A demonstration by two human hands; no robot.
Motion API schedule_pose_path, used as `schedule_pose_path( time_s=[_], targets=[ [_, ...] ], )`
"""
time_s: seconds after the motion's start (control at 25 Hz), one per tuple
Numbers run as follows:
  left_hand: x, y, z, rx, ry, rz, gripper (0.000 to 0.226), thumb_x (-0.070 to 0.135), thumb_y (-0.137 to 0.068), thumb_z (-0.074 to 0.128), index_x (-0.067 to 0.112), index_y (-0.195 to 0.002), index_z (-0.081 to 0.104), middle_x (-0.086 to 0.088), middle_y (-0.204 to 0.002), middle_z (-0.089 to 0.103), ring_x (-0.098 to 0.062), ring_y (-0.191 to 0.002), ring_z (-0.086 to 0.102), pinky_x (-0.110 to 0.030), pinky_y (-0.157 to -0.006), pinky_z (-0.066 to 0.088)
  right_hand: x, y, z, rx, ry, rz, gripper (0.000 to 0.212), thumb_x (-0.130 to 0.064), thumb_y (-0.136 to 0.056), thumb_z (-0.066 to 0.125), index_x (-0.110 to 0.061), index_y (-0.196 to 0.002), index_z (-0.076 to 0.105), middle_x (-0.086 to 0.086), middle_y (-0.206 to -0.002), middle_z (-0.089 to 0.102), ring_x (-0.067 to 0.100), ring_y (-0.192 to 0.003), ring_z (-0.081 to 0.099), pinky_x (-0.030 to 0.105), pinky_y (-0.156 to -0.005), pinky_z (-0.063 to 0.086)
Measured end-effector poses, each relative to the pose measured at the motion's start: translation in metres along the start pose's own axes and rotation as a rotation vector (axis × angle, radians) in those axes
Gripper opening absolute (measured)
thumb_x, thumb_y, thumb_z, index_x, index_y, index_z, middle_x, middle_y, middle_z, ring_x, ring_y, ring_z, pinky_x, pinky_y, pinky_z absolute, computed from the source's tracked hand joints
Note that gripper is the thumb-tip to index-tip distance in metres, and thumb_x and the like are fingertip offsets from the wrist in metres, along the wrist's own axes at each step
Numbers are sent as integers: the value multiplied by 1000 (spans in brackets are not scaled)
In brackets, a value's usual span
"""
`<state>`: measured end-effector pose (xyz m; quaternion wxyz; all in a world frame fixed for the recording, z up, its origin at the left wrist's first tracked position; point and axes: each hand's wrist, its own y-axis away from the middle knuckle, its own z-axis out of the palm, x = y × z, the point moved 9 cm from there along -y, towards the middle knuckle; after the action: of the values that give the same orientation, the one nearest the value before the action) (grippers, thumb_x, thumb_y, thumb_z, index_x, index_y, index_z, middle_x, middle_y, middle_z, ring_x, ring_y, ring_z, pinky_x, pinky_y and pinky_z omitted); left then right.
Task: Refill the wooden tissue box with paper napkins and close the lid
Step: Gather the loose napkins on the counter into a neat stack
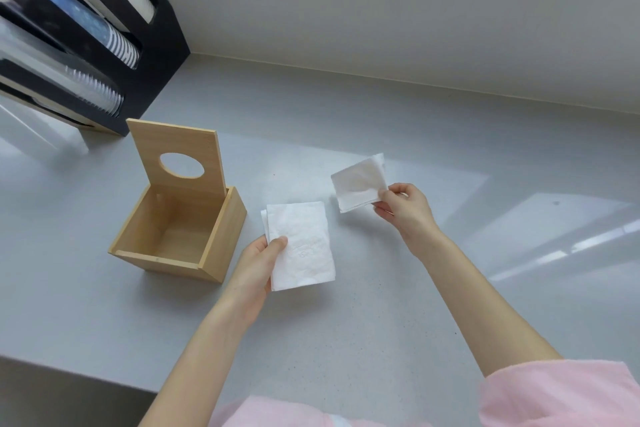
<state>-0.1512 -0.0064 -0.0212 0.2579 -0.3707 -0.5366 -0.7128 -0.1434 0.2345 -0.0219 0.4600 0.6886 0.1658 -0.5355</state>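
While the wooden tissue box [176,229] stands on the bench [381,305] with its lid [176,152] raised, my left grip [258,263] pinches a napkin stack [301,244] beside it, and my right grip [407,208] pinches another napkin [358,182].

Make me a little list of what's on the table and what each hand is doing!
box: wooden tissue box, empty inside
lid: lid standing up open, round hole in it
left hand: left hand holds a flat napkin stack
right hand: right hand pinches a folded napkin
behind: black cup rack
surface: grey counter
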Motion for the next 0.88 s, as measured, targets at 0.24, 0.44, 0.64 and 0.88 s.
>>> schedule_pose_path(
  time_s=[0.24,0.44,0.64,0.88],
  targets=[
    [-7,8,19,-82,3,21,29,17,-94,39,8,-113,59,-7,-105,67,-20,-94,63,-31,-78,49,-23,69,6,-271,-307,-92,14,-9,-92,48,-21,-90,55,-6,-78,66,8,-64,65,19,-51,53],
    [-8,15,37,-236,-58,61,32,22,-91,41,13,-117,59,-13,-119,64,-27,-110,60,-45,-93,45,-2,94,38,-309,226,-190,21,-9,-88,54,-21,-105,52,-3,-80,61,14,-74,60,31,-66,58],
    [-22,18,27,-204,45,4,34,30,-96,31,20,-105,63,4,-99,74,-13,-95,68,-35,-83,50,5,97,42,-282,560,-324,27,-15,-88,50,-22,-115,49,-13,-82,51,-8,-59,53,1,-51,41],
    [-22,22,26,-198,-38,50,29,21,-93,43,13,-116,59,-7,-110,69,-22,-99,66,-38,-82,52,4,104,54,-303,594,-396,33,-14,-88,51,-22,-119,47,-18,-81,48,-6,-59,51,0,-52,40]
  ],
)
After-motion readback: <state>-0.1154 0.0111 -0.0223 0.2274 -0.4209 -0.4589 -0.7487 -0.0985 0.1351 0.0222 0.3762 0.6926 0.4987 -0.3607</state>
